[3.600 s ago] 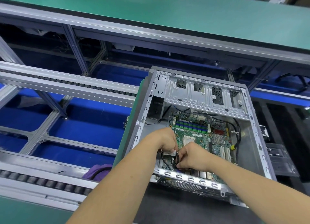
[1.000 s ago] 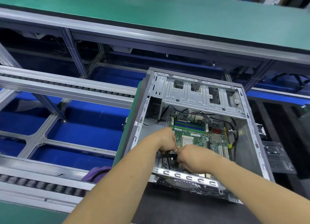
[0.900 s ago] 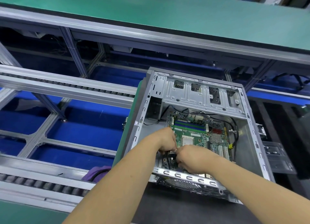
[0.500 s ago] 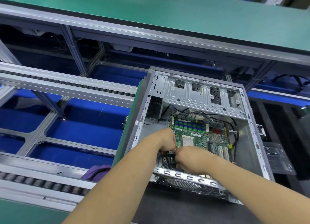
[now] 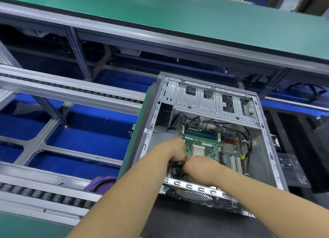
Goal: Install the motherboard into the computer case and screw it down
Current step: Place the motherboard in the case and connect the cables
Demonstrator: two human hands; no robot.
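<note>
Motherboard (image 5: 204,145), green, lies flat inside open grey case (image 5: 267,148).

L hand (image 5: 175,149) bare, no glove | R hand (image 5: 200,168) bare | forearms bare, no sleeves/watch visible

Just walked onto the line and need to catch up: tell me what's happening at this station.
A person is working with both hands inside an open computer case on the bench. The green motherboard already lies inside the case. The left hand and right hand meet at the board's near left corner, fingers curled around a black cable there. What exactly they pinch is hidden. No screwdriver is in view.
</note>
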